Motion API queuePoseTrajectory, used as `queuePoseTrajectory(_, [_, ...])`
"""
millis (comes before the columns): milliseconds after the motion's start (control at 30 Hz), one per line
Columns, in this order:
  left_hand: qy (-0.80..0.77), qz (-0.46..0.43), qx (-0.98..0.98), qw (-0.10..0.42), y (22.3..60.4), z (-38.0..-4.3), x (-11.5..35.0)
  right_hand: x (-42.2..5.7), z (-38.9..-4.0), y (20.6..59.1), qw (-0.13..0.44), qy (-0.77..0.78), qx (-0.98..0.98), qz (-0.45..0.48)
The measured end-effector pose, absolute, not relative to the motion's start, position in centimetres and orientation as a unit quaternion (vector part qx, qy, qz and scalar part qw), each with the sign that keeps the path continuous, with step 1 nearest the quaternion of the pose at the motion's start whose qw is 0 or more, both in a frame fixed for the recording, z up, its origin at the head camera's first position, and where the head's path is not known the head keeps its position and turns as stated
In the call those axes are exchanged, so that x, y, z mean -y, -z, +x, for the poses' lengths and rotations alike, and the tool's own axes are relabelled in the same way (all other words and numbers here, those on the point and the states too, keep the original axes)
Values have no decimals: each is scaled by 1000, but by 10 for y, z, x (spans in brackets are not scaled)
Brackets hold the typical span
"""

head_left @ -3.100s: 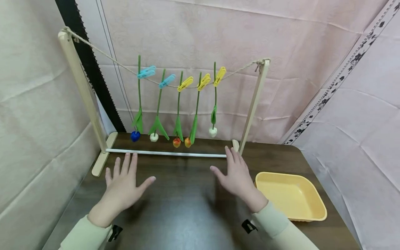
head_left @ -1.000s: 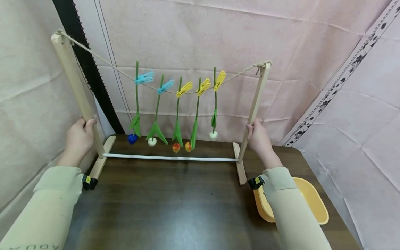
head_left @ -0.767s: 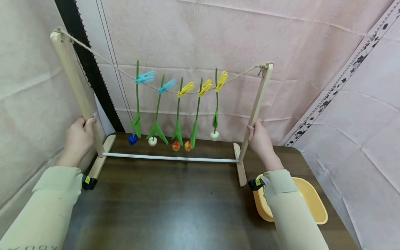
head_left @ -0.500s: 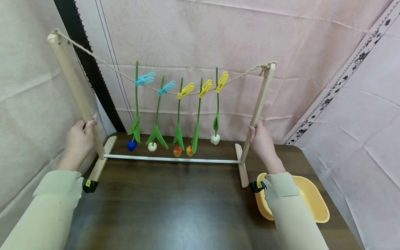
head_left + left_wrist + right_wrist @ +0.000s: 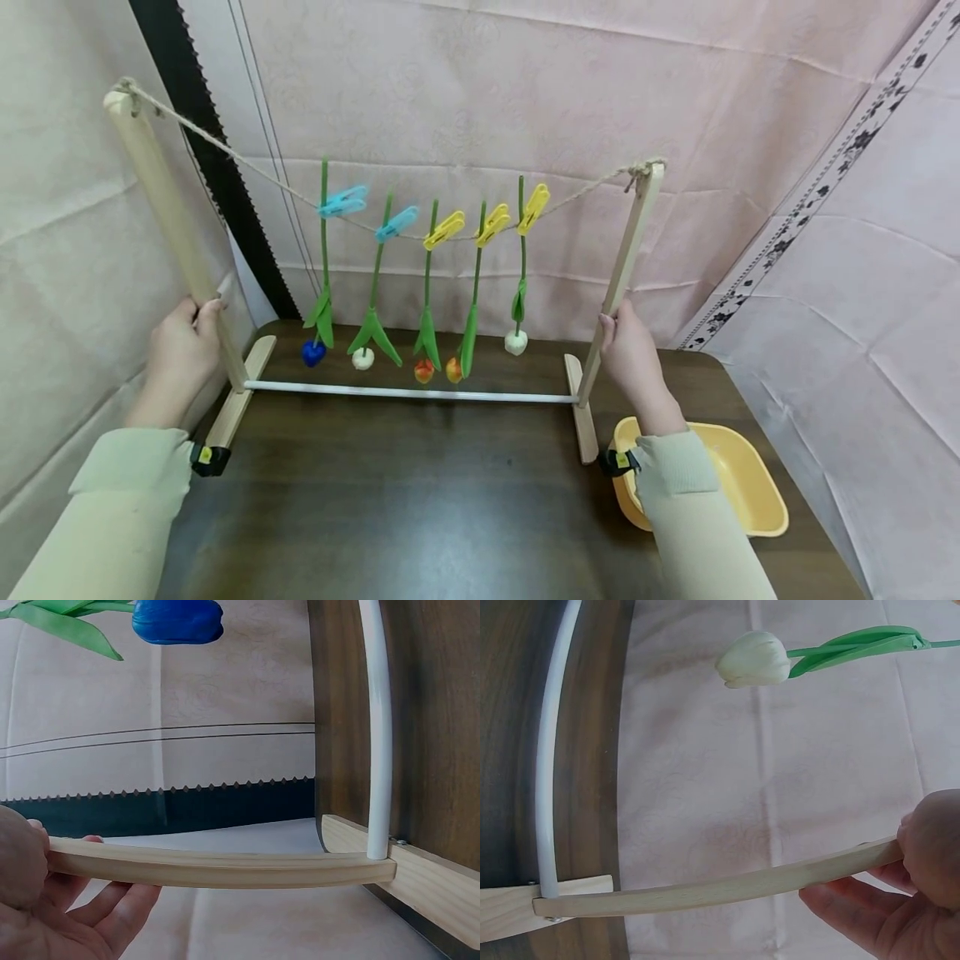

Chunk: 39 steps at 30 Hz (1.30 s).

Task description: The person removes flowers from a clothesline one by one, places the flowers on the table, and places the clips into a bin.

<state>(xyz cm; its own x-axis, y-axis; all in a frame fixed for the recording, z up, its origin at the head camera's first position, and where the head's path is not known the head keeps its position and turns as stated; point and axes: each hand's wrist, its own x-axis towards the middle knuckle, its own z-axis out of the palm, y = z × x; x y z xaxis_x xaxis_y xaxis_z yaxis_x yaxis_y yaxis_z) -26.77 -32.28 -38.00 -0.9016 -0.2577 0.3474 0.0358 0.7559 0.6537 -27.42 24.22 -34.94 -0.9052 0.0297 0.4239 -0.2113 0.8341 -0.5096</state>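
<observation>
A wooden drying rack has a left post (image 5: 168,217) and a right post (image 5: 632,237), joined low down by a white rod (image 5: 408,392). My left hand (image 5: 178,358) grips the left post partway up. On the other side, my right hand (image 5: 633,360) holds the right post, thumb on its near side. Between the post tops sags a rope (image 5: 247,163). Blue clothespins (image 5: 343,202) and yellow clothespins (image 5: 445,230) pin several artificial tulips to it, heads down: a blue tulip (image 5: 178,621), two orange ones, and white ones, including the rightmost white tulip (image 5: 754,661).
The rack's feet stand on a dark brown table (image 5: 420,500). A yellow plastic basket (image 5: 738,475) sits at the right, partly hidden by the right forearm. Pale cloth (image 5: 465,92) hangs behind and at both sides.
Both hands, earlier spread open over the table, have moved outward and taken hold of the posts. The rack has since shifted slightly toward me, its tulips swaying a little.
</observation>
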Motion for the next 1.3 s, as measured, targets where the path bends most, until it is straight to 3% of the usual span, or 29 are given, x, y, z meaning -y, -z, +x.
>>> queuePoseTrajectory(1300, [355, 51, 907, 221, 381, -245, 324, -238, -242, 354, 230, -268, 935, 31])
